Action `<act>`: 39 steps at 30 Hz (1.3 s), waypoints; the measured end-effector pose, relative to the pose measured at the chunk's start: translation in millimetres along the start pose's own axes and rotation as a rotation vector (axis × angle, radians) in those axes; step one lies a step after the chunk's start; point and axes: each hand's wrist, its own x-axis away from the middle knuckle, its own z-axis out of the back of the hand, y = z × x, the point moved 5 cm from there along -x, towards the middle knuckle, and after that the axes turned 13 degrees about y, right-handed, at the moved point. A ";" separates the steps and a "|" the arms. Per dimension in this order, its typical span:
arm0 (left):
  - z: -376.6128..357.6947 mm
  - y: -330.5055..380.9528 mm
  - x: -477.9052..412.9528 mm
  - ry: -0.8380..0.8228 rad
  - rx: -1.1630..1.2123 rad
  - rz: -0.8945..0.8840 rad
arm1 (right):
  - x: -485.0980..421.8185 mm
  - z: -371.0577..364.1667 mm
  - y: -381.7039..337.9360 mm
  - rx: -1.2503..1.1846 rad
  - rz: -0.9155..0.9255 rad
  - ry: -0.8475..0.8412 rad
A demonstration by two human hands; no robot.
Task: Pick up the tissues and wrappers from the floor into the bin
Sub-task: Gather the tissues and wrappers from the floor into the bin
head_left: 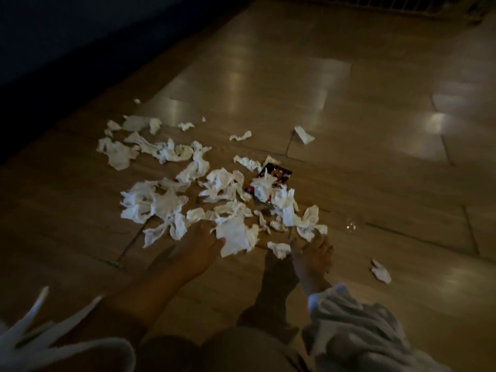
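Right sleeve: pale bunched cloth sleeve (349, 326), nearest, lower right.
Left hand (198, 247): low over the floor, curled round the near-left edge of a flat white tissue sheet (234, 237).
Right hand (312, 255): reaching down, touching a small crumpled white tissue (279, 249); too dim to tell whether it has closed on it.
Middle: heap of crumpled white tissues (166, 202) on the glossy brown plank floor (349, 103); a dark red printed wrapper (276, 178) lies half buried at its right.
Far: stray scraps, including a folded white paper piece (304, 135).
Bin: not in view.
Progress: seemingly barely begun; nearly all the litter remains on the floor.
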 end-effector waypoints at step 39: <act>-139.2 -32.4 -90.8 -0.097 -0.159 -0.062 | 28.4 -94.3 -3.5 -0.034 0.145 0.111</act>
